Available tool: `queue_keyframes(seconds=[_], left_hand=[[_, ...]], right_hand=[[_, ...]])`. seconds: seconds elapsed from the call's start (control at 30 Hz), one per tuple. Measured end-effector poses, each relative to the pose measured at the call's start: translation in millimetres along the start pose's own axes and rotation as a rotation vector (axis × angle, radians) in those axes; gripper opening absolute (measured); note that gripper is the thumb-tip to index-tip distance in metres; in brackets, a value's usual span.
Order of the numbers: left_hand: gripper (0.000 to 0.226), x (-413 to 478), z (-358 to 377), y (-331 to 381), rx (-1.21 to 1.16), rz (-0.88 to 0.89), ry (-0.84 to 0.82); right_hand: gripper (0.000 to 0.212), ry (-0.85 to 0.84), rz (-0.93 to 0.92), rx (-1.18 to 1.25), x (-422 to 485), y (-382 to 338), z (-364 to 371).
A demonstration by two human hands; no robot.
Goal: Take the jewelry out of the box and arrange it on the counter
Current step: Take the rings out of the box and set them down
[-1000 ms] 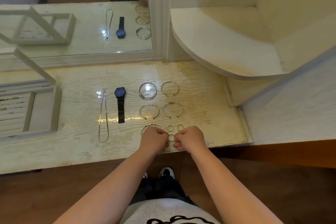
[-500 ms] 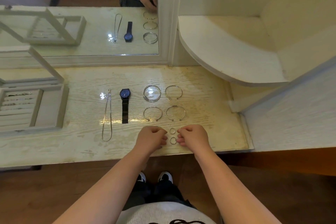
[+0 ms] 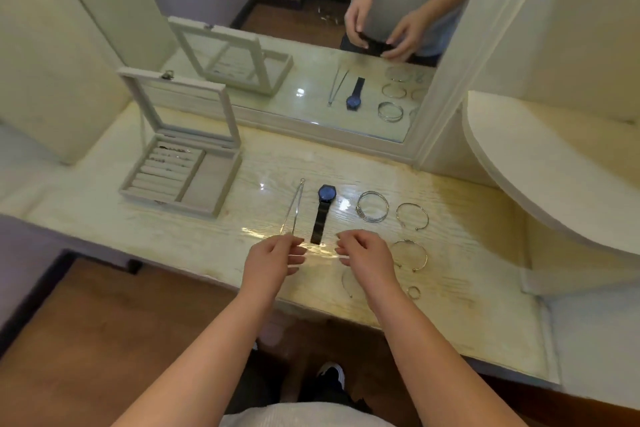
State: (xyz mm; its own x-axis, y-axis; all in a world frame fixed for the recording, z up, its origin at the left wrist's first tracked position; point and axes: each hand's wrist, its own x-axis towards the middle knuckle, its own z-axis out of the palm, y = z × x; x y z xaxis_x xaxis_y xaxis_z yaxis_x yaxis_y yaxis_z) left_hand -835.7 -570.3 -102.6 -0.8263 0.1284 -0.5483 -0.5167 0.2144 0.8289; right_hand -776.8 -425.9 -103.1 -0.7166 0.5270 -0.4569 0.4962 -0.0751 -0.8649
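A: Start nearest. What are the hands doing?

B: Both hover over the counter (image 3: 194, 246) near its front edge. The left hand (image 3: 273, 262) has its fingers loosely curled, thumb apart from them, nothing gripped. The right hand (image 3: 369, 258) is the same: half-open, empty.

A: Jewelry close by?

B: At about four o'clock from the right hand lies a small ring (image 3: 414, 292), and a thin bangle (image 3: 346, 284) shows partly under that wrist. At three o'clock from the hand rests an open cuff bracelet (image 3: 412, 253).

A: Farther out?

B: Between the hands, at twelve o'clock, the blue-faced watch (image 3: 323, 210) lies flat, its dark strap pointing back toward them. Just left of it is a chain necklace (image 3: 293, 208), stretched long. At one o'clock from the right hand sit a stacked bangle set (image 3: 372, 206) and another cuff bracelet (image 3: 412, 215).

A: And the box?

B: At ten o'clock, well apart from the hands: the jewelry box (image 3: 180, 180), lid upright, small pieces in its ridged rows. Behind everything, the mirror (image 3: 311, 87) reflects the layout.
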Motion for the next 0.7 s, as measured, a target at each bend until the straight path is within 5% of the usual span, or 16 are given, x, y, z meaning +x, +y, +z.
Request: queue_keyframes(seconds=[0.3, 0.7], left_hand=[[0.030, 21, -101, 5, -0.154, -0.008, 0.184], [0.021, 90, -213, 35, -0.199, -0.032, 0.148]], right_hand=[[0.012, -0.188, -0.044, -0.039, -4, -34, 102], [0.013, -0.188, -0.044, -0.071, 7, -73, 237]])
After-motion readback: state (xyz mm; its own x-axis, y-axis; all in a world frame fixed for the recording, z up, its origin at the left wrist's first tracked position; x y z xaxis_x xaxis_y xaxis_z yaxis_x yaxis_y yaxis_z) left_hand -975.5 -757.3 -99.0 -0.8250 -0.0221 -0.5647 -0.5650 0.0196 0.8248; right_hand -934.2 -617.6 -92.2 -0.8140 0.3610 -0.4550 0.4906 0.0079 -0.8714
